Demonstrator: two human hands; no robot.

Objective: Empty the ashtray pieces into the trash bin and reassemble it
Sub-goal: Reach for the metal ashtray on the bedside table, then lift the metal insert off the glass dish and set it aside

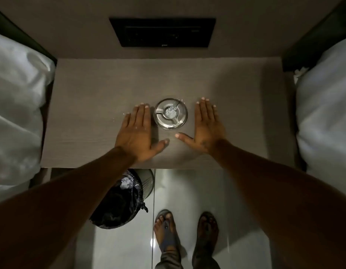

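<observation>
Head view, looking down. One metal ashtray (170, 113) stood assembled on the worktop (102, 90), its slotted lid seated on the bowl, with something pale showing through the centre opening. My left hand (136, 132) and my right hand (206, 126) lay flat, palms down, on either side of it; the fingers of both were fully extended and held nothing, the left fingers (142, 115) just beside the ashtray's rim and the right a little apart from it. One trash bin (121, 199), lined with a dark bag and already holding crumpled waste, sat on the floor (187, 191) below the worktop's near edge, partly hidden by my left forearm. A few pale specks (117, 118) lay on the worktop near my left hand; what they were I could not tell. Count: one ashtray, one bin, two hands, two beds (17, 105) flanking the worktop, one dark wall panel (162, 32). Risks, as I judged them: the lid might slide off if the ashtray were tilted while carried, spilling ash onto the worktop or floor; the bin's offset position under the edge might cause the contents to miss it.
</observation>
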